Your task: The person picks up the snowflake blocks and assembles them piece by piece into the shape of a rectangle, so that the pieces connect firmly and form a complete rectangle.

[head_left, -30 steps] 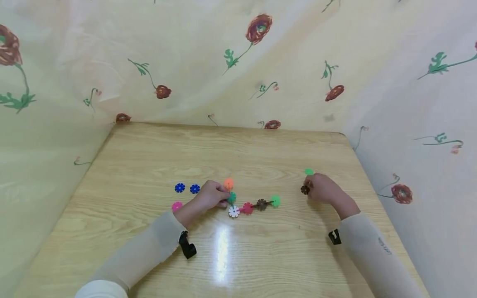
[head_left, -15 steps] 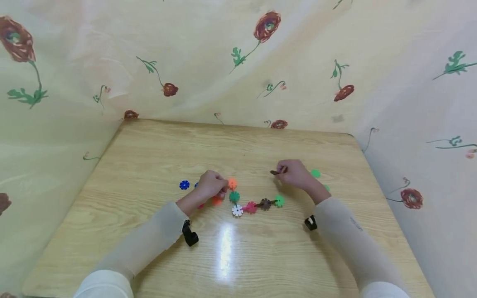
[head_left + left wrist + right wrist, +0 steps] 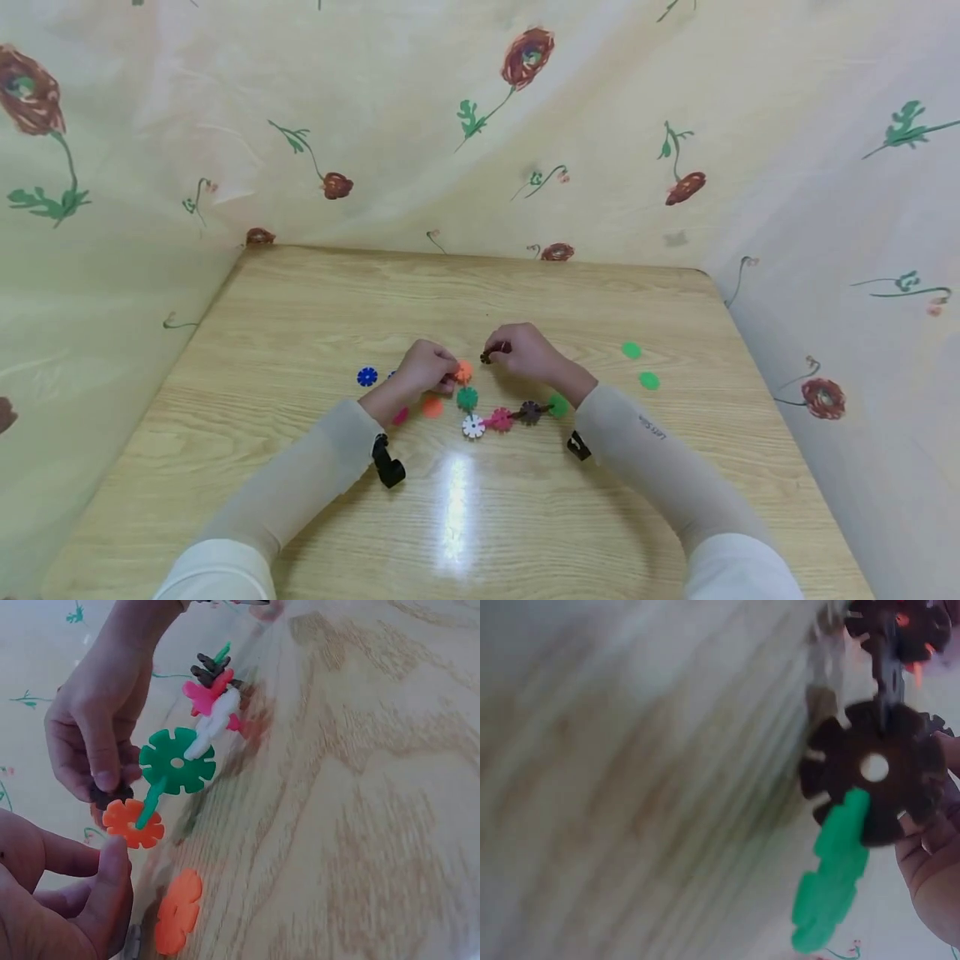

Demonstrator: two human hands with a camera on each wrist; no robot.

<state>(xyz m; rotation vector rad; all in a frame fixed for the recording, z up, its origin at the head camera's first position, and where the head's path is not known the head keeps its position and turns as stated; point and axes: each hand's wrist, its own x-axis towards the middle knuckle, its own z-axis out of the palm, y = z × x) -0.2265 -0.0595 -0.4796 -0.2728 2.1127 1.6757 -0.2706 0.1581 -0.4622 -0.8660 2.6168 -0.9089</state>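
The left hand (image 3: 425,367) has thumb and fingers clamped on the rim of an orange notched disc (image 3: 464,372), the end of a chain running through a green disc (image 3: 467,398), white disc (image 3: 473,427), pinkish-red disc (image 3: 502,419), brown disc (image 3: 530,412) and bright green disc (image 3: 558,405) on the bench (image 3: 517,533). The right hand (image 3: 525,350) pinches a dark brown piece (image 3: 112,796) just beside the orange end; whether they touch, I cannot tell. A loose orange disc (image 3: 432,407) lies near the left hand, a blue disc (image 3: 367,377) farther left, two light green discs (image 3: 632,350) well to the right.
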